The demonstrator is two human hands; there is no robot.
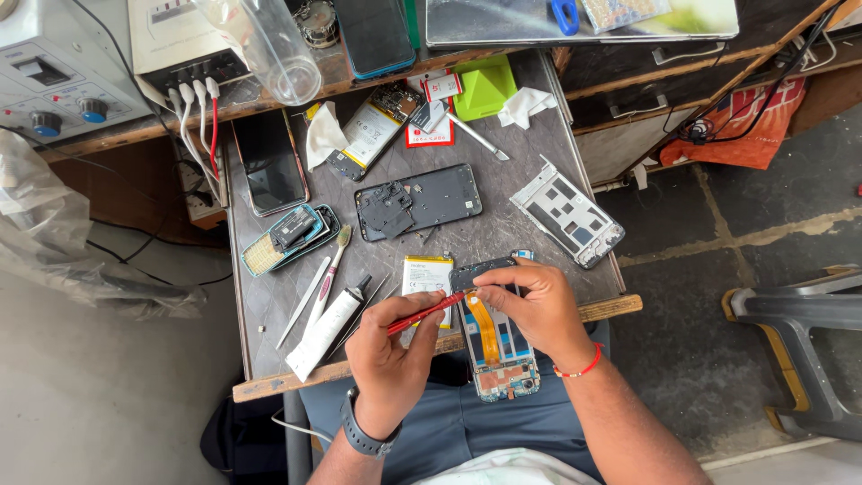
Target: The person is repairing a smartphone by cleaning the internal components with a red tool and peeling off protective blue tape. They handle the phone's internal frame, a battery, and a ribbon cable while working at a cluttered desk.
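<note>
Left hand (388, 346): fingers pinched together on a thin red tool (426, 313). There is a dark watch on the wrist.
Right hand (534, 305): fingers pressed together on the top end of the open phone (496, 346), holding it down. There is a red string on the wrist.
Open phone: at the near edge of the surface (503, 229), partly hanging over the person's lap. Its back is off. An orange strip runs down the middle, and there are little blue and silver parts at the near end.
How the phone will handle: I think it is light, flat and stiff, but easy to break. The orange strip looks soft and bendy and could tear. The hard edges look like the best place to hold it.
Red tool: long, thin and stiff, like a pen. Its tip points at the top of the phone.
Battery (426, 277): a flat white block, just left of the phone.
White tube (327, 330): soft and squeezy, on the near left.
Toothbrush (329, 275) and metal tweezers (303, 289): lying left of the tube's top end.
Black back cover (420, 201): smooth plastic, in the middle, farther away.
Silver frame (567, 216): thin metal with holes, on the right.
Surface: grey, scratched and hard.
</note>
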